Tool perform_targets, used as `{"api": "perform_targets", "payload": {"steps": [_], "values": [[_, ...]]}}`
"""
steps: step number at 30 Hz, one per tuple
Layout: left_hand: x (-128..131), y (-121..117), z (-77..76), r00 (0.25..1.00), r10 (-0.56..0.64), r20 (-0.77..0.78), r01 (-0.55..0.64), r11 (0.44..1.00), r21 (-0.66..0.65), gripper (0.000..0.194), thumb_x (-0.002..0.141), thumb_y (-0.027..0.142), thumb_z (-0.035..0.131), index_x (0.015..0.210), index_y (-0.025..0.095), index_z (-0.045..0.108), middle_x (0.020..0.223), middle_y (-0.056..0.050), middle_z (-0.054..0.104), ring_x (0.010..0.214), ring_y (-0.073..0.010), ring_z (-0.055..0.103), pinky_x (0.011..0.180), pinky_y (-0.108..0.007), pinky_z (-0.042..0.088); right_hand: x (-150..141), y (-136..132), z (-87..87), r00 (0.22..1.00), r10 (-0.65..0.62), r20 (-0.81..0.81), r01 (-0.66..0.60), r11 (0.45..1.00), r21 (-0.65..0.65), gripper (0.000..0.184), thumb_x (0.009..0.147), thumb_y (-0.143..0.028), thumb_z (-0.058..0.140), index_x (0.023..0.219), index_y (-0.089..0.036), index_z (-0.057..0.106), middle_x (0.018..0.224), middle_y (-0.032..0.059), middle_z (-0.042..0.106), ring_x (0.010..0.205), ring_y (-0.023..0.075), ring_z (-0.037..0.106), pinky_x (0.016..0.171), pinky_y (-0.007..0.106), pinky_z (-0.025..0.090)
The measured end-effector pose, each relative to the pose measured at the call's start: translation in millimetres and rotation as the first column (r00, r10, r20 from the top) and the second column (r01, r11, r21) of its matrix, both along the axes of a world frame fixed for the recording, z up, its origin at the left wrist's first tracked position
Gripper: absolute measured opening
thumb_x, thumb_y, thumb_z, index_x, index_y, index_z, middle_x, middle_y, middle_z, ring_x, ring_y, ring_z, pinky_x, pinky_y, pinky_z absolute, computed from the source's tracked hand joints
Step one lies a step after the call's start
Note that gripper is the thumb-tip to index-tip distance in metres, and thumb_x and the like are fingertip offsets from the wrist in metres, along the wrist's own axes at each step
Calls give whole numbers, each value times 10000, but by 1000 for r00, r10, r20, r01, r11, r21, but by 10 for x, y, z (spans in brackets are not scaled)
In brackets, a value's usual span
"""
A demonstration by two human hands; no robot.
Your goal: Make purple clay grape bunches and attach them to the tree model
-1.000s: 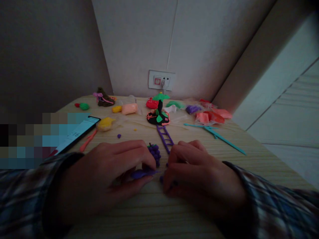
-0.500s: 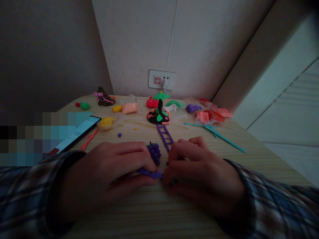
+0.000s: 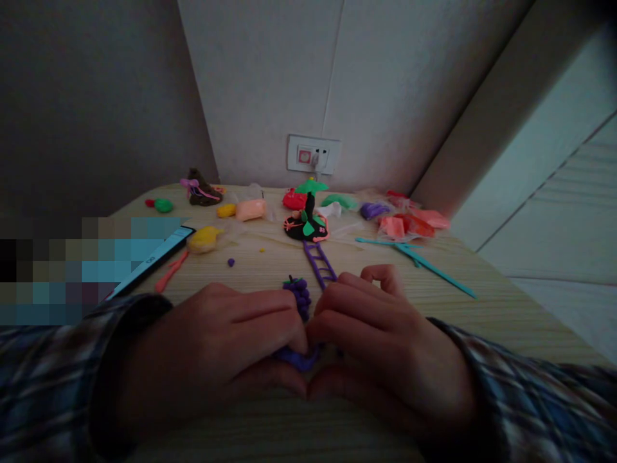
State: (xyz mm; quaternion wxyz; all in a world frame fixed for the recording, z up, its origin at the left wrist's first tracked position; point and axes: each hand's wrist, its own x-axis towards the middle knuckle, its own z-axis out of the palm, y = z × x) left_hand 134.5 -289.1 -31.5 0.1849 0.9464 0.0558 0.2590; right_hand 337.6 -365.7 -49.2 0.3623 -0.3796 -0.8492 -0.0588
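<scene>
Low over the near table, my left hand point(image 3: 216, 350) pinches a piece of purple modelling clay point(image 3: 297, 359). My right hand point(image 3: 385, 347) meets it from the other side, its curled fingers closed round the clay's right end; its fingertips are partly hidden. Just beyond my fingers lies a clay bunch of grapes point(image 3: 299, 292), dark purple with a small green leaf, its lower part covered. A purple clay ladder point(image 3: 319, 262) runs from behind my right hand up to a black clay base point(image 3: 294, 230) bearing a green-topped palm tree point(image 3: 311, 188).
At the left lie a phone point(image 3: 149, 262), a coral clay tool point(image 3: 172, 271) and yellow clay point(image 3: 204, 239). A brown clay shape point(image 3: 205, 193) stands behind. Turquoise tools point(image 3: 434, 271) rest at the right, with bagged red clay point(image 3: 418, 225) beyond. A wall socket point(image 3: 314, 154) is at the back.
My hands have come closer together and slightly nearer to me, so the fingertips now meet. The purple clay has moved nearer and looks more bent. More of the grapes' top shows.
</scene>
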Motion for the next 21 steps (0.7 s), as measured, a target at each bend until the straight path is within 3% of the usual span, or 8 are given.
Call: {"api": "perform_targets", "payload": {"steps": [1,3,7,13,16,21], "values": [[16,-6,15,1000,12,-1,-12,1000,1,513,1132,479,372,743,200,558,649,70,583,527,-68,541,513,-156,402,-10,-2,8,1000,-8,4,8,998,66,650,1158,-441,243,732,-170,653,709,-15,622,673,144,503,726,357,280],[39,-6,13,1000,29,10,-29,1000,-1,525,1125,498,373,726,201,540,640,70,587,525,-65,551,505,-146,413,-11,-15,48,992,-47,117,37,996,80,564,1160,-367,324,760,-174,673,727,-19,647,687,147,516,735,353,297],[36,11,-44,997,42,60,-44,999,26,516,1113,522,390,739,207,555,677,65,609,560,-77,580,510,-157,426,0,-58,143,981,-98,167,73,986,151,435,1128,-185,431,790,-182,704,716,-31,667,702,152,548,746,350,317],[5,2,-4,998,56,-7,-56,989,-138,324,1080,244,512,785,180,632,731,63,652,662,-81,615,625,-133,443,-43,-64,79,986,-102,130,77,979,187,523,1143,-160,328,751,-206,670,696,-43,624,681,146,484,759,369,297],[14,11,4,999,20,-45,-29,978,-206,217,1040,204,546,854,194,659,778,58,691,696,-95,637,653,-151,452,-51,-60,38,992,-98,84,80,978,194,524,1135,-147,328,706,-214,621,666,-50,576,648,145,420,771,372,290],[17,13,-33,999,-30,-22,25,981,-190,157,991,105,544,890,196,623,814,61,658,711,-93,611,667,-167,432,-36,-82,43,993,-68,99,53,988,147,433,1051,-86,431,666,-200,593,641,-54,522,625,133,391,759,372,295]]}}
